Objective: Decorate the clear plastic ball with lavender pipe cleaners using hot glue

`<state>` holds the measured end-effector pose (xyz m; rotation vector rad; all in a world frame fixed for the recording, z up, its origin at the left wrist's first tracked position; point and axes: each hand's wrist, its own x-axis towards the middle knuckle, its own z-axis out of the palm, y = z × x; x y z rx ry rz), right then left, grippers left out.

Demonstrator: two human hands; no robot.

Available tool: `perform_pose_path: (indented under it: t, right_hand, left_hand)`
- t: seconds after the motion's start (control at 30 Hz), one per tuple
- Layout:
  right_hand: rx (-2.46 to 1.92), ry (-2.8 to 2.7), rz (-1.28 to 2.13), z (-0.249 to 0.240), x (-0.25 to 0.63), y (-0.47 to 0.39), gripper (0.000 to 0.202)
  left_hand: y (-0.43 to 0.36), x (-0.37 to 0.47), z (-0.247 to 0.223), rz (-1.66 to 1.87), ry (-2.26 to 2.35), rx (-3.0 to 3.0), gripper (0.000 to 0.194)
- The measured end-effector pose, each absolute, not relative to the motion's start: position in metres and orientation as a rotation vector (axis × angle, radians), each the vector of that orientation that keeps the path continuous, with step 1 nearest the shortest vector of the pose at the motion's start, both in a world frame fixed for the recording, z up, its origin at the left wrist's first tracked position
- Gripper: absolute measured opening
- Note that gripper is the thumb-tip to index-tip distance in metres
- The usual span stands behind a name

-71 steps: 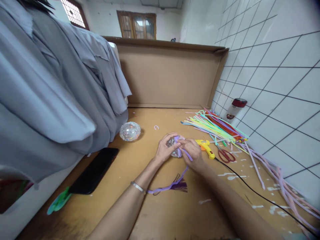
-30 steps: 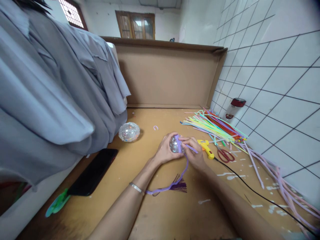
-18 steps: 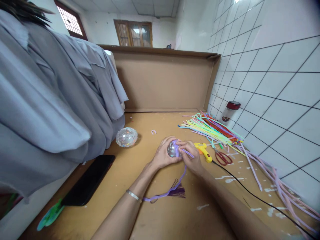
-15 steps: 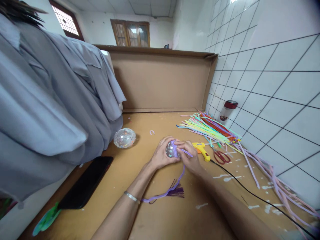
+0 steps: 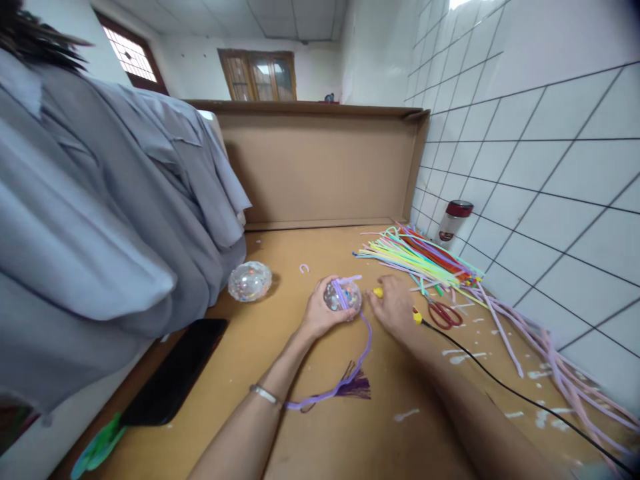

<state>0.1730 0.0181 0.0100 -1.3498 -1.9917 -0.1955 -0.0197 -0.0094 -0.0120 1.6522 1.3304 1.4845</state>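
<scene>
My left hand (image 5: 320, 311) is wrapped round a clear, faceted plastic ball (image 5: 353, 293) with shiny specks. Purple pipe cleaner (image 5: 342, 294) lies across the ball in a band, one end sticking out to the right. From the ball a long purple strand (image 5: 369, 340) curves down over the table to a dark purple tassel (image 5: 356, 385). Just right of the ball, my right hand (image 5: 395, 305) is closed over a yellow hot glue gun (image 5: 417, 316). The hand hides most of the gun; only its front and handle end show.
Pipe cleaners (image 5: 410, 257) in many colours are heaped at the right, near red-handled scissors (image 5: 444, 315) and a lidded jar (image 5: 454, 221). The gun's black cord (image 5: 500, 383) runs right. Leftward are another clear faceted piece (image 5: 250, 281), a black phone-like slab (image 5: 175, 373) and grey cloth (image 5: 125, 200).
My right hand has left the ball and the pipe cleaner and moved right onto the glue gun. My left hand still holds the ball, now turned slightly.
</scene>
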Motion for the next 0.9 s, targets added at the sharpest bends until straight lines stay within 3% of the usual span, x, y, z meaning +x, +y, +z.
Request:
perform_pose_path:
  t: [0.2,0.4,0.57,0.9]
  right_hand:
    - [-2.078,-2.116,-0.306,0.03,0.193,0.024,0.054]
    - [-2.298,-2.087,0.028,0.032,0.203,0.036,0.052]
    - [-2.237,-1.931,-0.017,0.025,0.206,0.042,0.045]
    - [-1.624,-1.682,-0.195,0.027,0.199,0.033,0.043]
  left_hand:
    - [-0.006,-0.023,-0.014,1.483,1.264,1.489,0.086]
    - [-0.006,-0.024,-0.01,1.459,1.23,1.422,0.088]
    - [-0.007,-0.025,-0.01,1.47,1.226,1.428,0.088]
    - [-0.004,-0.027,-0.015,1.47,1.231,1.417,0.09]
